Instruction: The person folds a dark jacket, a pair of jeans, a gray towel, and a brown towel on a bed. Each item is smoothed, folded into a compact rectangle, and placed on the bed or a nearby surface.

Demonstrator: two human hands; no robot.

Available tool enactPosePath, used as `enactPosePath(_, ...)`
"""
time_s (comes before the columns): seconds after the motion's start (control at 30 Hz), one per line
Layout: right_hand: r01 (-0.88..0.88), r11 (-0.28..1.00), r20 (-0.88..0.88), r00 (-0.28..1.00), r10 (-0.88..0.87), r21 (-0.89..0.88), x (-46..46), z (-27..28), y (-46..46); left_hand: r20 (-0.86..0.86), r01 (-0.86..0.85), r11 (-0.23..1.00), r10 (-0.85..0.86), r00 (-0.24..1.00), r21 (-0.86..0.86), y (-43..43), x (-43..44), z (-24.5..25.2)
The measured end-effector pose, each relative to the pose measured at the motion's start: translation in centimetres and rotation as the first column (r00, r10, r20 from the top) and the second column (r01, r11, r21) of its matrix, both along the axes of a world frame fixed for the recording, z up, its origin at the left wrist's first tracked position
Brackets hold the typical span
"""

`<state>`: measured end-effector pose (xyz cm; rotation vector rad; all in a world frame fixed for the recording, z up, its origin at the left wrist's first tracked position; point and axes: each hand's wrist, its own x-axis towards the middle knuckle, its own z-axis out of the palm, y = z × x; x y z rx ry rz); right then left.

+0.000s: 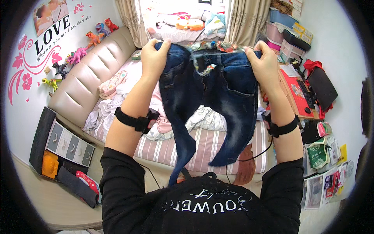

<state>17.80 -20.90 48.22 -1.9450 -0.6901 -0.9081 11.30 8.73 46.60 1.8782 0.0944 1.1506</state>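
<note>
A pair of dark blue denim jeans (pixel 181 79) hangs by its waistband between my two hands, held up over the bed. My left hand (pixel 155 57) grips one end of the waistband, thumb on top. At the other end, my right hand (pixel 264 64) pinches the waistband between thumb and fingers. Along the waist runs a multicoloured patterned fabric belt (pixel 207 69), with a loop of it hanging at the front. Both legs dangle, bent and partly twisted, and their lower ends hang near my black shirt.
Under the jeans lies a bed with a striped sheet (pixel 201 149) and crumpled bedding (pixel 204 120). A brown cloth (pixel 245 166) drapes over its near edge. A desk with a keyboard (pixel 305 93) stands right; a small drawer cabinet (pixel 70 143) stands left. Thin cables hang near my arms.
</note>
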Motion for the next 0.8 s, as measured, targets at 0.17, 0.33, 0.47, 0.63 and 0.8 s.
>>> enactPosePath(0.17, -0.211, 0.973, 0.123, 0.972, 0.199, 0.097, -3.8, 1.4, 1.7, 0.097, 0.335, 0.941, -0.337, 0.936, 0.043, -5.7, -3.1, 1.2)
enactPosePath(0.33, -0.341, 0.853, -0.015, 0.926, 0.377, 0.395, -1.8, 3.7, -2.0, 0.033, -0.072, 0.682, 0.071, 0.997, 0.728, -1.9, -7.6, 3.2)
enactPosePath(0.47, -0.375, 0.838, -0.081, 0.895, 0.439, 0.397, -2.6, 4.7, -4.0, -0.114, -0.028, 0.372, 0.355, 0.928, 0.928, -0.9, -10.9, 1.1)
enactPosePath(0.63, -0.513, 0.766, -0.062, 0.815, 0.577, 0.388, -4.7, 5.3, -2.8, -0.319, 0.303, 0.457, -0.043, 0.947, 0.836, -5.3, -11.1, -6.1)
enactPosePath(0.8, -0.568, 0.744, -0.109, 0.765, 0.635, 0.351, -7.0, 6.2, -3.6, -0.270, 0.399, 0.522, -0.307, 0.913, 0.754, -5.7, -7.4, -8.2)
